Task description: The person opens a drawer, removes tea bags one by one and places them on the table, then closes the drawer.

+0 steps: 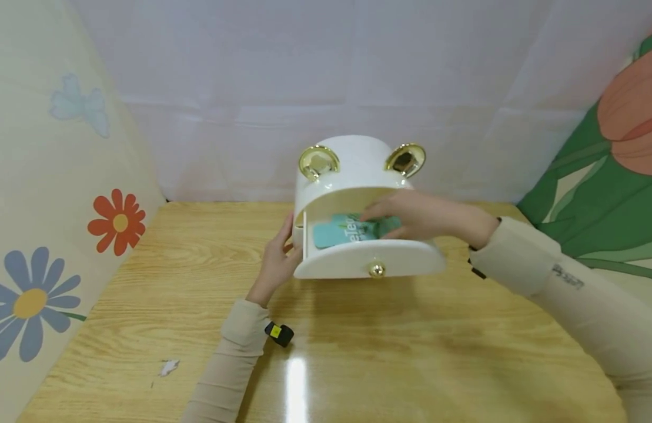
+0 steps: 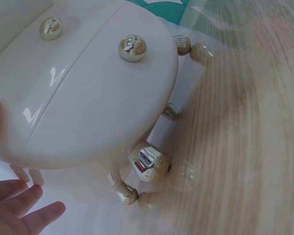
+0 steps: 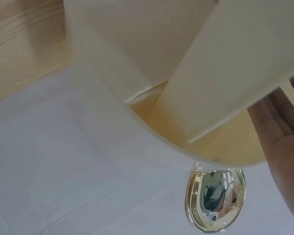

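A white rounded storage box (image 1: 357, 158) with gold ears stands on the table, its upper drawer (image 1: 333, 264) pulled out. Teal packets (image 1: 328, 235) with white lettering lie inside that drawer. My right hand (image 1: 421, 214) reaches in from the right, thumb and fingers bent over a teal packet; in the right wrist view the drawer wall hides its fingertips. At the box's left side is my left hand (image 1: 278, 258), with its thumb by the drawer. The left wrist view shows the left fingers (image 2: 19, 198) loosely extended beside the white front.
Gold knobs (image 2: 132, 48) stick out from the box front, and gold feet (image 2: 149, 161) are under it. A wooden table (image 1: 209, 329) spreads around it, with a pale patch (image 1: 169, 368) at front left. White cloth (image 1: 241, 70) hangs behind; flower-printed panels flank both sides.
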